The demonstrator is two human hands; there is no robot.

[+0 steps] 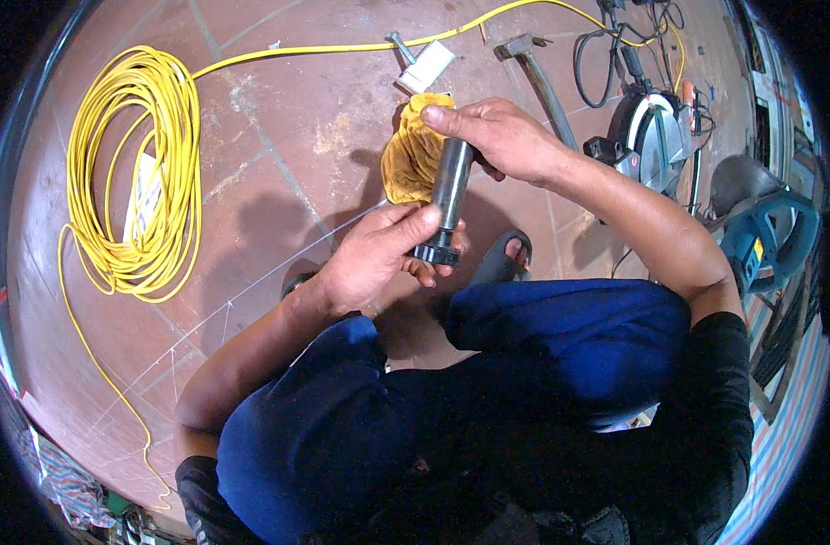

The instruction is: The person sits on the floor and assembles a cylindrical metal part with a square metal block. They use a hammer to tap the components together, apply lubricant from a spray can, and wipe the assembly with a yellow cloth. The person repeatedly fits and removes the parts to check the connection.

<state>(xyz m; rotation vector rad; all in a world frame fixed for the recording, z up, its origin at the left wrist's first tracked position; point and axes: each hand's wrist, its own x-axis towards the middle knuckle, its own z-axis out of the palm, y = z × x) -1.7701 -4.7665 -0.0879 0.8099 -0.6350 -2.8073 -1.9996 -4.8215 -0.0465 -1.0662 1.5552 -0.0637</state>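
My left hand (pixel 371 252) grips a dark, shiny metal cylinder (pixel 453 182) near its lower end, where a wider black collar (pixel 437 253) sits. The cylinder stands slightly tilted in front of my knees. Above it my right hand (pixel 506 141) is closed on a crumpled yellow-brown rag (pixel 411 153), its thumb pressed over the cloth. The rag hangs just left of the cylinder's upper part; whether the two touch I cannot tell. Some of my right fingers are hidden behind the cylinder's top.
A coiled yellow cable (pixel 183 173) lies on the tiled floor (pixel 278 109) at left, one strand running across the back. Beyond the rag are a small white box (pixel 426 67) and a bolt (pixel 402 48). At right lie a hammer (pixel 540 86), a circular power tool (pixel 651 136) and a blue-green machine (pixel 769 236).
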